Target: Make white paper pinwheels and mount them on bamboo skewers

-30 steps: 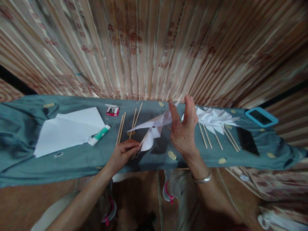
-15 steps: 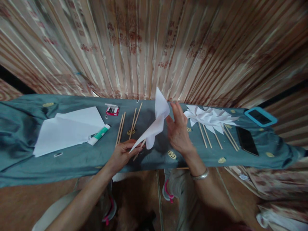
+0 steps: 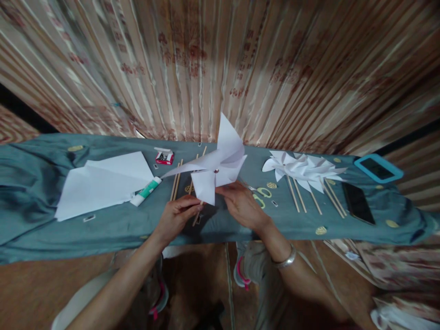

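Note:
A white paper pinwheel point(image 3: 230, 156) with a small metal pin at its centre stands tilted over the table. My left hand point(image 3: 178, 214) is closed, pinching the pinwheel's thin wooden stick just below the lower paper blade. Close under the hub, my right hand point(image 3: 242, 204) has its fingers pressed together against the pinwheel from behind, and the paper hides its fingertips. Scissors with yellow-green handles point(image 3: 264, 192) lie on the table just right of that hand. Behind the pinwheel are several loose wooden sticks point(image 3: 177, 181), partly covered by the paper.
White paper sheets point(image 3: 103, 188), a green-and-white glue tube point(image 3: 147, 190) and an open small red box point(image 3: 164, 157) lie left on the teal-covered table point(image 3: 113, 243). To the right are finished pinwheels point(image 3: 305, 167), a black phone point(image 3: 358, 203) and a blue-framed tablet point(image 3: 378, 167). A curtain hangs behind.
The pinwheel has turned so its pinned front faces me. My right hand, open and apart from it before, has moved down and left to its underside. The scissors have come into view.

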Available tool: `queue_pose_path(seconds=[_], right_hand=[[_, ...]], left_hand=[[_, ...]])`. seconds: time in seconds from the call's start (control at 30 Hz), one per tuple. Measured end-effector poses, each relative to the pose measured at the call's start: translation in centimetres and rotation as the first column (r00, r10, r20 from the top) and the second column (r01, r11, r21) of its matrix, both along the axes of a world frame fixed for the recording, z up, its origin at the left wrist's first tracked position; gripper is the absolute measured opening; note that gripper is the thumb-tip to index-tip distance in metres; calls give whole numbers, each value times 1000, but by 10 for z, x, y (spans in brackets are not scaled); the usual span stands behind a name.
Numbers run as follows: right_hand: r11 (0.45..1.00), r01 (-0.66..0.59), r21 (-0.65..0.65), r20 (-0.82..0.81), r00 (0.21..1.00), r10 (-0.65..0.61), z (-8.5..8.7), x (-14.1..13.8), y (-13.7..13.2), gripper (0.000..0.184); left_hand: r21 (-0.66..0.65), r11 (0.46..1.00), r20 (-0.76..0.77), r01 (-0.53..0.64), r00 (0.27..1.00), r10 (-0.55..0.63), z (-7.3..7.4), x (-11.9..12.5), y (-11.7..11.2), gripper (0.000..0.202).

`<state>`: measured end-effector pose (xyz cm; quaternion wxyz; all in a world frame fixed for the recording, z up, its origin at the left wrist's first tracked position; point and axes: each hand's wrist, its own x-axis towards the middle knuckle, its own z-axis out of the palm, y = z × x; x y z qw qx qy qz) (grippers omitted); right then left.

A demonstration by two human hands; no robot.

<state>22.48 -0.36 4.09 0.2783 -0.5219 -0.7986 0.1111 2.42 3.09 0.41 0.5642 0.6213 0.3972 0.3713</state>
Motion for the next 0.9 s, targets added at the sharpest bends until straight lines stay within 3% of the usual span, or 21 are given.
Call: queue_pose_path(seconds=[0.17,0.33,0.43,0.53,0.7,0.9], right_hand=[[951,309,11,-159,939,-304,-3,24,3,33],[842,496,211,-287,855,-432,1,41,2,32],[771,483,416,-239,876,-419,7,37,-2,38],[751,372,545,-118,921,-371,15,26,-5,54],[774,321,546,25,917,-398,25,17,-7,62],[792,322,518,49,914,-403,38,22,-11,61]], left_hand=[[-37,999,18,-7,1000,8,-2,0,0,16],[-50,999,15,-19,1000,19,-2,2,0,15],[-51,999,-1,-13,1000,13,0,3,-1,14],[-39,999,-12,12,1000,-12,2,4,-1,14],[40,997,-54,59,997,-57,-1,3,-3,13],[122,985,-120,126,986,-111,-5,-1,-3,15]])
